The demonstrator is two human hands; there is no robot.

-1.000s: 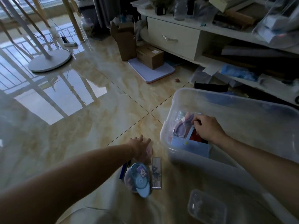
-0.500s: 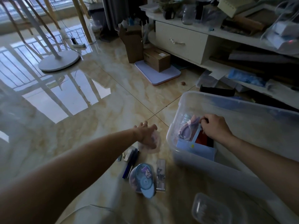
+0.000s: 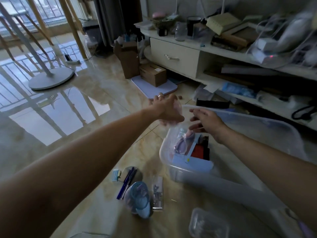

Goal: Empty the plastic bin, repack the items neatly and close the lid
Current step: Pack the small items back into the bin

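The left hand (image 3: pixel 167 109) is gripping a pinkish translucent item (image 3: pixel 178 109) just above the plastic bin's (image 3: pixel 197 176) far corner; the right hand (image 3: pixel 208 123) is hovering spread over the bin. Pens (image 3: pixel 127 182) are lying on the floor beside the bin.

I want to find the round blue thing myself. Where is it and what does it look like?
Start at the big clear plastic bin on the shiny floor. Beside its near left corner lie a few small things. The round blue container sits between the pens and a flat clear packet, the only round one.
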